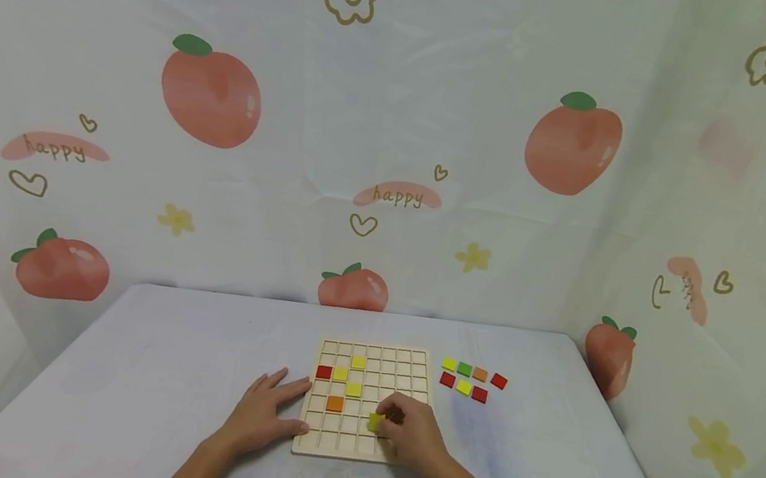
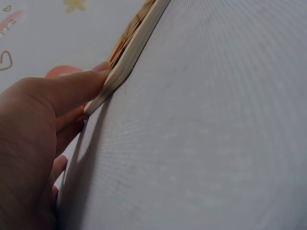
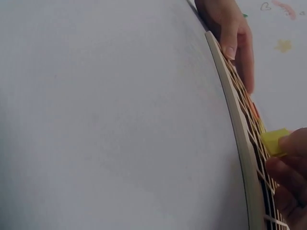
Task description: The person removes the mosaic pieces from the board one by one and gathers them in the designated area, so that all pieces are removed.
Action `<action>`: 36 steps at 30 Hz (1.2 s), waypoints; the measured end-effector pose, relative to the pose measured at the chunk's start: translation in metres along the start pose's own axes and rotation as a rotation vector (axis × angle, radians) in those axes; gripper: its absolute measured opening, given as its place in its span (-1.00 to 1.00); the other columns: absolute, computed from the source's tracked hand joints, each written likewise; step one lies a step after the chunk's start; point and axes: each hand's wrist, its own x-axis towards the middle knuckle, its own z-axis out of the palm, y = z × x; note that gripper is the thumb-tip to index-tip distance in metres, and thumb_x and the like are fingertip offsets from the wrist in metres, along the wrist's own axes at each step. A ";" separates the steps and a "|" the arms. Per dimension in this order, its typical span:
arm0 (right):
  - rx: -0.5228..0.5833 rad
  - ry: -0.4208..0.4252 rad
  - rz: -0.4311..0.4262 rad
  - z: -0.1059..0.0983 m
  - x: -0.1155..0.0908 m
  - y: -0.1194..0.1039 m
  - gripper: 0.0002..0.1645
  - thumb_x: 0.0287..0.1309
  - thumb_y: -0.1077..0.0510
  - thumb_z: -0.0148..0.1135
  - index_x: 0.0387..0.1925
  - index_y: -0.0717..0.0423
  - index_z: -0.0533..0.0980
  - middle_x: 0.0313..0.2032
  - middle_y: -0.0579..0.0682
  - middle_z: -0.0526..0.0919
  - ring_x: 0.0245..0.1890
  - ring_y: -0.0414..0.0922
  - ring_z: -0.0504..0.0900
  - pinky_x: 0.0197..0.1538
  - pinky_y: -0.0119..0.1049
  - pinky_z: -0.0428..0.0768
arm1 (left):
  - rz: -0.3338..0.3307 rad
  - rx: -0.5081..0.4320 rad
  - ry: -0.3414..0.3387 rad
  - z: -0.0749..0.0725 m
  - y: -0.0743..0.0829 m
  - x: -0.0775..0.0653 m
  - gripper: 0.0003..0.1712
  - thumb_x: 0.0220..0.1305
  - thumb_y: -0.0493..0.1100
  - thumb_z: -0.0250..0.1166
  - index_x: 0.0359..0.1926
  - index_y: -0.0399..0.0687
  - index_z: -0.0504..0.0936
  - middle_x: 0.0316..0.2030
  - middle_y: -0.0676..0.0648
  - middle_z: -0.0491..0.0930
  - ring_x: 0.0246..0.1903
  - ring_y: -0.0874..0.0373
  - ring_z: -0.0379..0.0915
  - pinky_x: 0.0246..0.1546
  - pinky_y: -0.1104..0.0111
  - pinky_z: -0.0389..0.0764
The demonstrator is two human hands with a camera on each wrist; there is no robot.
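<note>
A square wooden grid board (image 1: 399,367) lies on the table. My left hand (image 1: 260,415) rests at its left side, fingers spread and fairly straight. In the left wrist view the thumb (image 2: 79,88) lies against the board's edge. My right hand (image 1: 413,430) pinches a yellow square tile (image 3: 274,142) between thumb and fingers, low over the board's lower right cells. On the board's left part sit a red tile (image 1: 324,372), an orange tile (image 1: 335,404) and three yellow tiles, one of them a yellow tile (image 1: 354,389) near the middle.
Right of the board's far corner lie several loose tiles: red, yellow, orange and a green tile (image 1: 464,369). The white-covered table (image 1: 178,374) meets a printed backdrop (image 1: 262,236) at the rear. Dark wrist devices show near both sleeves.
</note>
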 end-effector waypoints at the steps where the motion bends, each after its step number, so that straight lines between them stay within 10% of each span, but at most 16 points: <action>1: 0.003 0.007 0.010 -0.002 0.000 0.001 -0.83 0.12 0.29 0.32 -0.34 -0.06 0.57 -0.41 -0.25 0.56 -0.40 -0.25 0.49 -0.35 -0.41 0.53 | 0.000 -0.001 0.000 0.000 0.000 0.000 -0.10 -0.06 0.33 0.41 0.31 0.10 0.49 0.28 -0.04 0.44 0.41 -0.15 0.01 0.36 -0.17 -0.08; 36: -0.051 0.311 0.247 -0.085 -0.027 0.066 -0.86 0.12 0.33 0.33 -0.27 0.12 0.60 -0.30 -0.06 0.63 -0.31 -0.12 0.52 -0.32 -0.42 0.57 | -0.018 -0.014 0.013 0.000 0.001 -0.001 -0.11 -0.07 0.30 0.44 0.31 0.10 0.50 0.30 -0.10 0.40 0.41 -0.19 0.01 0.35 -0.19 -0.06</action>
